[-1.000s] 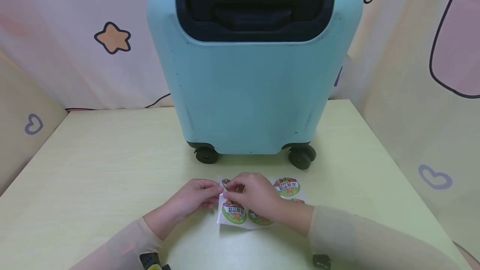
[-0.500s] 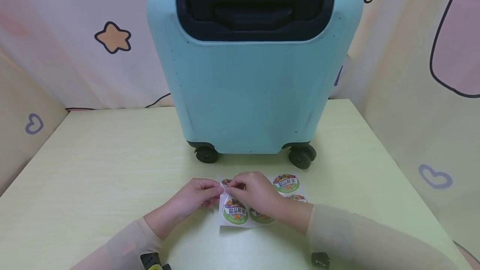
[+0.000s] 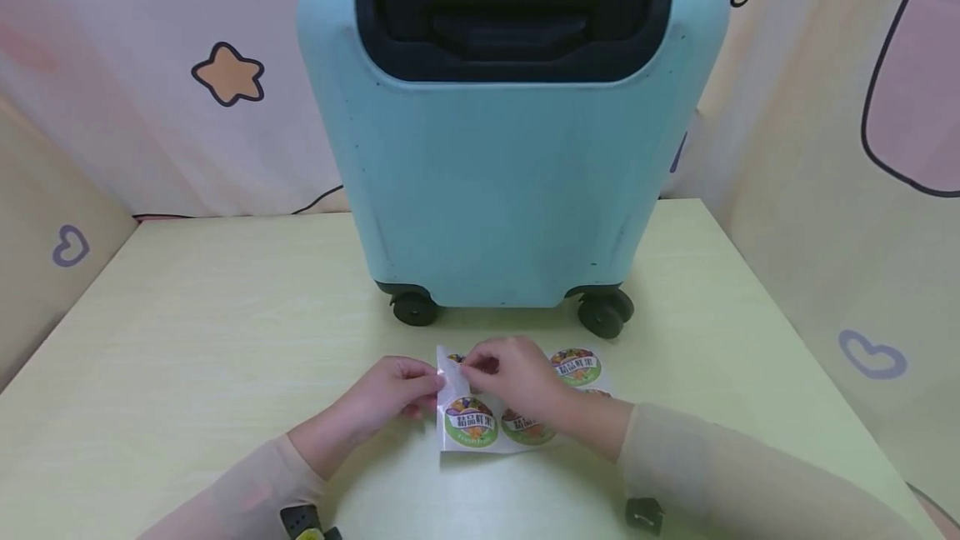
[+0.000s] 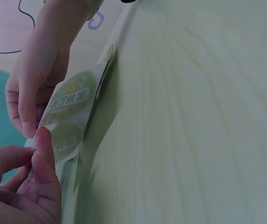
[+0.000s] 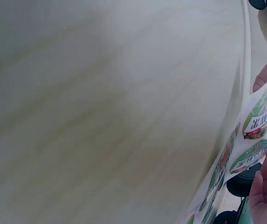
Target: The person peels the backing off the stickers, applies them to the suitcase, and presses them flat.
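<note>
A white sheet of round fruit stickers (image 3: 452, 397) lies close over the table in front of the suitcase, its left edge raised. My left hand (image 3: 392, 394) pinches that edge between thumb and fingertips; the left wrist view shows this hand (image 4: 23, 186) from nearby. Over the sheet's upper left part, my right hand (image 3: 513, 373) pinches the edge of a round sticker, which its fingers partly hide. In the right wrist view, this sticker (image 5: 252, 156) reaches to the fingertips. Below it on the sheet is another green-rimmed sticker (image 3: 471, 422) with fruit and printed characters.
A light blue suitcase (image 3: 502, 190) with a black handle panel stands upright at the back middle, on black wheels (image 3: 414, 309). The pale wooden table (image 3: 225, 298) spreads to both sides. Patterned cloth (image 3: 150, 123) hangs behind and beside it.
My right hand has shifted slightly right and up, pinching the sticker. The sheet's upper left corner now shows raised between the hands. My left hand has stayed nearly in place.
</note>
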Demonstrator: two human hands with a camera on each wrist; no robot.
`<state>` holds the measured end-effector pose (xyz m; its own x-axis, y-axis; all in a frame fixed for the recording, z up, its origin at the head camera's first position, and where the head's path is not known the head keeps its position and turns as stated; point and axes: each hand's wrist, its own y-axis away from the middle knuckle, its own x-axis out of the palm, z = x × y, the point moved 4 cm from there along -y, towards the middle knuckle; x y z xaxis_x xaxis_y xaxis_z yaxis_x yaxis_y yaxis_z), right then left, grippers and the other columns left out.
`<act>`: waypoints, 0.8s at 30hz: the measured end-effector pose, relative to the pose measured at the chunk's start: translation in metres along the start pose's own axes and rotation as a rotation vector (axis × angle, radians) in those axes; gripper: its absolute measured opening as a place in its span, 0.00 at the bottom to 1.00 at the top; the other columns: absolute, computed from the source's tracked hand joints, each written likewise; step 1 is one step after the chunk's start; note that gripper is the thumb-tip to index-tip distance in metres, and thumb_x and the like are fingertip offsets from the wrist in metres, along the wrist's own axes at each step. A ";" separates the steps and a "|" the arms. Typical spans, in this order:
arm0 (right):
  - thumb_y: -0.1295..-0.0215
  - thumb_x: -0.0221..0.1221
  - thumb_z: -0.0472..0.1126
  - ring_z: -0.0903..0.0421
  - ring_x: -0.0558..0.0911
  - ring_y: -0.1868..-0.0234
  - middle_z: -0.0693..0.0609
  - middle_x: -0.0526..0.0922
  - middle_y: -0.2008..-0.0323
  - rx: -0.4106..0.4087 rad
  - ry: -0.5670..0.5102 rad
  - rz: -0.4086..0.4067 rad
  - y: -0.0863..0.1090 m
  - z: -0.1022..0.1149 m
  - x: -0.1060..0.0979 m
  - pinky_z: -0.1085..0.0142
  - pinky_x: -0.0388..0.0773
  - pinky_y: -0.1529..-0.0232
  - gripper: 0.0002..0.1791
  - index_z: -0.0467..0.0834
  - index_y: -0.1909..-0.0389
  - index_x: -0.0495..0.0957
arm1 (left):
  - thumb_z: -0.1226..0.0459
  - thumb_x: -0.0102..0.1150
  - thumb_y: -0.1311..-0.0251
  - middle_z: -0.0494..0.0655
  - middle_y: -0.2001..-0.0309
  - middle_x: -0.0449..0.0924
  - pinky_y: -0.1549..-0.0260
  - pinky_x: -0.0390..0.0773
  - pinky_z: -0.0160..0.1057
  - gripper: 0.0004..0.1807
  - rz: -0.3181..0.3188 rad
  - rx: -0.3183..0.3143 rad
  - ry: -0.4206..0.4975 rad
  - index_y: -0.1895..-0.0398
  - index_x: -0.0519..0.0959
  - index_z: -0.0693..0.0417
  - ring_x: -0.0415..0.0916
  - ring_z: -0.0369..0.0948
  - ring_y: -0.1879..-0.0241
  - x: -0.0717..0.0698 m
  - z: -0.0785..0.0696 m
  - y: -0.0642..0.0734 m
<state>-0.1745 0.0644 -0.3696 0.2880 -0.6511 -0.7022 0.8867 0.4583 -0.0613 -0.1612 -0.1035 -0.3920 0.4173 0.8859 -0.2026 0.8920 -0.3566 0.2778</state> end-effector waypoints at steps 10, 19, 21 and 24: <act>0.40 0.61 0.41 0.62 0.75 0.70 0.61 0.80 0.74 0.060 -0.030 -0.011 0.001 -0.006 -0.007 0.71 0.75 0.68 0.04 0.46 0.67 0.83 | 0.66 0.54 0.40 0.57 0.67 0.83 0.74 0.76 0.34 0.15 0.001 -0.029 0.011 0.57 0.78 0.72 0.81 0.40 0.71 -0.003 0.004 0.003; 0.40 0.61 0.40 0.63 0.77 0.69 0.60 0.81 0.73 0.090 -0.071 -0.066 0.004 -0.011 -0.016 0.70 0.76 0.65 0.03 0.46 0.69 0.83 | 0.66 0.53 0.39 0.59 0.67 0.83 0.75 0.77 0.34 0.16 0.002 -0.047 0.031 0.56 0.77 0.73 0.82 0.42 0.70 -0.005 0.007 0.004; 0.41 0.62 0.39 0.63 0.77 0.70 0.59 0.81 0.73 0.085 -0.067 -0.090 0.005 -0.012 -0.019 0.69 0.76 0.66 0.03 0.46 0.69 0.83 | 0.66 0.53 0.39 0.59 0.67 0.83 0.75 0.77 0.34 0.16 0.002 -0.051 0.035 0.56 0.77 0.73 0.82 0.42 0.70 -0.006 0.007 0.004; 0.41 0.62 0.40 0.62 0.77 0.70 0.59 0.81 0.73 0.080 -0.065 -0.108 0.006 -0.015 -0.024 0.68 0.76 0.66 0.03 0.45 0.69 0.83 | 0.66 0.54 0.39 0.59 0.67 0.83 0.76 0.77 0.34 0.16 -0.001 -0.055 0.031 0.56 0.77 0.74 0.82 0.42 0.71 -0.006 0.008 0.004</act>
<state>-0.1814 0.0917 -0.3641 0.2102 -0.7326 -0.6473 0.9390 0.3357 -0.0750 -0.1590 -0.1128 -0.3966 0.4103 0.8951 -0.1744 0.8812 -0.3399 0.3285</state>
